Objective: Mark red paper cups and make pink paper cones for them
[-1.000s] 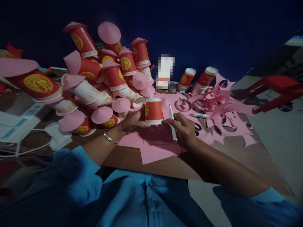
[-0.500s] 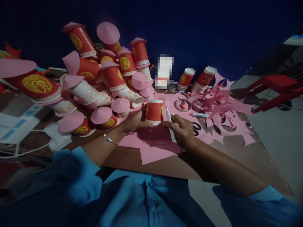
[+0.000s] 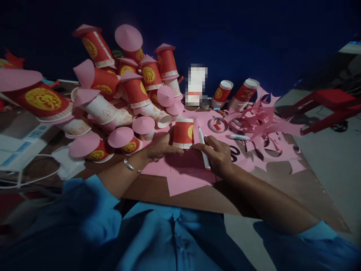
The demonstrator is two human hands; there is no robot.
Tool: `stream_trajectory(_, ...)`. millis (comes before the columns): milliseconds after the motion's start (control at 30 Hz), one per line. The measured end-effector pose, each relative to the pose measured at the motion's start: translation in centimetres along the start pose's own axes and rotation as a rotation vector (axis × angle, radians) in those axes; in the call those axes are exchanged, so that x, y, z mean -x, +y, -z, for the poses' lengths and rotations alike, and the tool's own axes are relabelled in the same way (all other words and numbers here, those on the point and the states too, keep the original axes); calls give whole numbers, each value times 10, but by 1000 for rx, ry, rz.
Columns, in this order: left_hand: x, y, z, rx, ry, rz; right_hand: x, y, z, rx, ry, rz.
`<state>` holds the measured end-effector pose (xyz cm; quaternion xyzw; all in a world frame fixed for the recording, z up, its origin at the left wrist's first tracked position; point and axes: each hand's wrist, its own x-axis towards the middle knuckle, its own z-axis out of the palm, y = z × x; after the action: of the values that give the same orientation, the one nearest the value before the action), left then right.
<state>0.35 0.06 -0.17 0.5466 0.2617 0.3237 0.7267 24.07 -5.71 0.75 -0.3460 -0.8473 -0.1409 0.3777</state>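
Observation:
A red paper cup with white bands and a yellow emblem is held upside down over pink paper sheets. My left hand wraps round its left side, thumb along the lower rim. In my right hand sits a white marker, tilted, its orange-red end upward. Fingertips of that same hand touch the cup's lower right edge. Just behind the right hand, black scissors handles lie on the paper.
Cups with pink cone tops are heaped at the left. Stacked cups stand at the back right, near cut pink scraps. A tape roll and a glue tube lie nearer. Beyond the table stands a red stool.
The cup has turned in my hands: the yellow emblem moved from its left side to its right. The marker has shifted slightly left with my right hand.

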Motion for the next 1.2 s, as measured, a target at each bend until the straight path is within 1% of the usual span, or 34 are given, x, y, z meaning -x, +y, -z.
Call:
stream_trajectory(133, -1, -2, 1, -2, 20, 16, 0, 0, -1, -12, 1, 5)
stream_trajectory(267, -1, -1, 1, 52, 24, 1, -4, -1, 1, 0, 30, 2)
stream_trajectory(500, 4, 9, -4, 146, -40, -29, -8, -4, 5, 23, 35, -19)
stream_trajectory(633, 3, 8, -4, 122, -42, -19, -7, -3, 4, 30, 41, -10)
stream_trajectory(833, 0, 1, 0, -12, 37, 33, -2, 0, 3, 32, 2, 23)
stream_trajectory(1033, 2, 7, -5, 64, 33, 24, -5, -1, 3, 14, 24, -15)
stream_trajectory(1200, 4, 9, -5, 111, -3, 10, -6, 0, 3, -2, 37, -25)
